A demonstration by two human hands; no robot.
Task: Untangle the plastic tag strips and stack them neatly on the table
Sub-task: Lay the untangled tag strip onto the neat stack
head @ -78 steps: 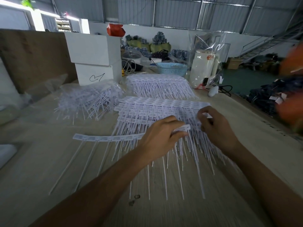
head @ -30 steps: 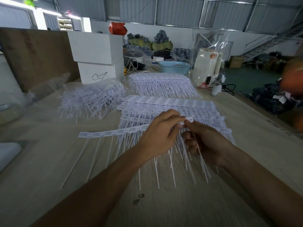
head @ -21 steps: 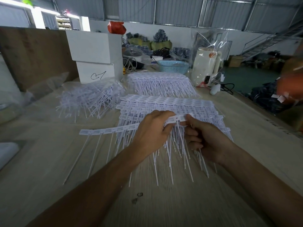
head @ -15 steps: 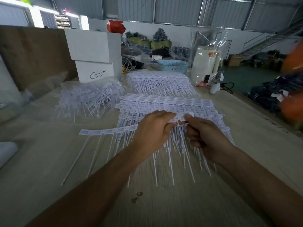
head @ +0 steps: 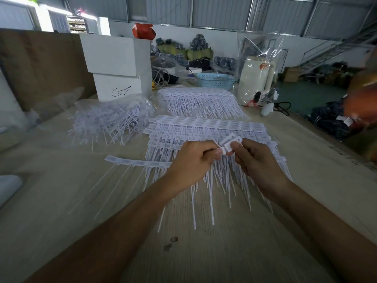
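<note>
A long white tag strip [head: 140, 162] runs from the left across the wooden table [head: 224, 252] up into my hands. My left hand [head: 191, 162] pinches it near its right end. My right hand [head: 255, 160] pinches the strip's end tabs [head: 229, 142], which stand raised and bent between the two hands. Under and behind my hands lies a neat stack of tag strips [head: 204, 129], their thin tails pointing toward me. A second neat stack [head: 197, 103] lies farther back. A tangled pile of strips [head: 110, 121] sits to the left in clear plastic.
Two stacked white boxes [head: 116, 66] stand at the back left. A blue basket [head: 214, 79] and a white jug in a clear bag [head: 255, 82] stand at the back. A brown board [head: 40, 64] leans at the far left. The table's right edge [head: 336, 152] runs diagonally.
Both hands have come together over the near stack. The right hand moved left from the stack's right end, took the strip's end, and the end tabs are now lifted and bent.
</note>
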